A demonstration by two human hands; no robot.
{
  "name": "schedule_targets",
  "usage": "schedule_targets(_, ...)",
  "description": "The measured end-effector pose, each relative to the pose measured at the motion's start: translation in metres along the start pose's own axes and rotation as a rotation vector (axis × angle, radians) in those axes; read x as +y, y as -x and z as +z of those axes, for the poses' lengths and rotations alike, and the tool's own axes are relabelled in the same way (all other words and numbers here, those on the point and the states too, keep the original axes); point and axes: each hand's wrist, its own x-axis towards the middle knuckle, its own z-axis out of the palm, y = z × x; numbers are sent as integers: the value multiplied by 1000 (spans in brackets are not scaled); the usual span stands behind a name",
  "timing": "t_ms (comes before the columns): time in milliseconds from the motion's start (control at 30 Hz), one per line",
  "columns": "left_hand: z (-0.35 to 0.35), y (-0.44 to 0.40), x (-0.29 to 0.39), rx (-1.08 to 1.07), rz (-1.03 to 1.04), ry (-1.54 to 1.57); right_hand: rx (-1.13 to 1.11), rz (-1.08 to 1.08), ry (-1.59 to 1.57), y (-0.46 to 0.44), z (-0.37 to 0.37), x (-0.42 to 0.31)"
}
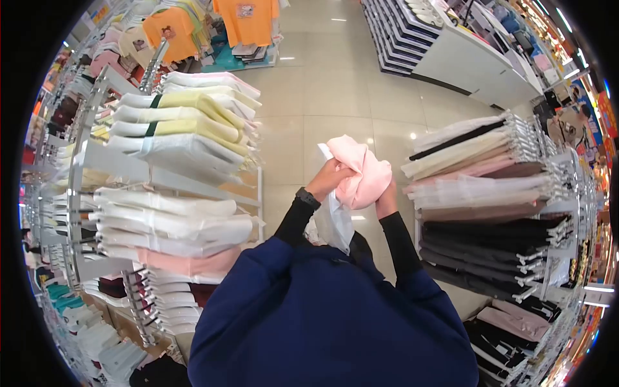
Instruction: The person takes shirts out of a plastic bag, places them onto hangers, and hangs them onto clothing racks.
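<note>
A bundled pink garment (362, 173) is held up in front of me between both hands, over the tiled floor. My left hand (330, 179) grips its left side, thumb on top, with a black watch on the wrist. A white sheet (336, 222), perhaps a plastic bag, hangs down below the garment on the left. My right hand (388, 200) is closed on the garment's lower right edge, its fingers partly hidden behind the cloth. The garment is folded and puffed up, so its exact kind cannot be made out.
On the left stands a rack with white shirts (174, 216) and yellow-and-white tops (187, 119). To the right hang pale skirts or trousers (464, 151) and black trousers (483, 235). Farther ahead are orange T-shirts (242, 20) and a white counter (474, 64). Tiled floor (335, 84) runs between.
</note>
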Motion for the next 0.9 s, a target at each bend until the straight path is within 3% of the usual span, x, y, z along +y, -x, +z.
schedule_targets(100, -21, -29, 2, 151, 150, 84, 346, -676, 610, -35, 26, -29)
schedule_targets(200, -45, -57, 23, 267, 196, -676, -217, -687, 665, -44, 99, -100)
schedule_targets(233, -45, -64, 28, 331, 347, -835, -329, -629, 674, -60, 115, -101)
schedule_targets(300, -43, -85, 44, 389, 334, -956, -551, -513, 686, -107, 148, -102)
schedule_targets(400, -62, -135, 63, 528, 451, -923, -473, 184, 255, -229, 149, -63)
schedule_targets(433, -70, -150, 72, 544, 445, -865, -381, 160, 150, -254, 156, -58)
schedule_targets(567, -124, -207, 93, 744, 431, -748, -643, 296, -219, -347, 181, -110)
schedule_targets(667, -176, -244, 108, 834, 304, -539, -751, 93, -161, -390, 232, -156)
schedule_targets(700, -189, -246, 108, 851, 229, -449, -835, 121, -85, -404, 244, -159)
schedule_targets(800, -227, -258, 117, 957, 400, -757, -1081, 157, 142, -441, 302, -174)
schedule_targets(833, -232, -256, 132, 1026, 264, -691, -1136, 152, 214, -442, 324, -180)
schedule_targets(900, -240, -262, 164, 1066, 400, -500, -1232, 153, 259, -447, 367, -182)
